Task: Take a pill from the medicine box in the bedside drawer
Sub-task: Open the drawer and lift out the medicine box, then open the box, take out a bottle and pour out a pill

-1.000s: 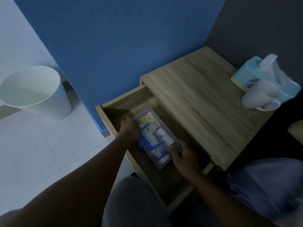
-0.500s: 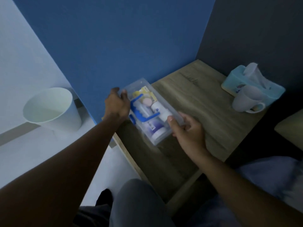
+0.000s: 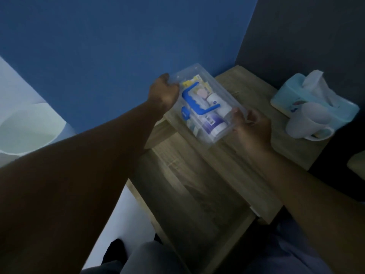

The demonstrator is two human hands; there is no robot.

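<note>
A clear plastic medicine box (image 3: pixel 207 104) with a blue handle on its lid holds small bottles and packets. It is held over the left rear part of the wooden bedside table (image 3: pixel 246 153). My left hand (image 3: pixel 164 92) grips its far end and my right hand (image 3: pixel 249 123) grips its near right end. The open drawer (image 3: pixel 187 204) sticks out below, dark inside, and I see nothing in it.
A light blue tissue box (image 3: pixel 292 93) and a white mug (image 3: pixel 308 123) stand at the right of the tabletop. A white bin (image 3: pixel 25 129) sits on the floor at the left. Blue wall behind; my knees are below the drawer.
Both hands have lifted the medicine box out of the drawer and carried it up and back over the tabletop. The drawer stays open.
</note>
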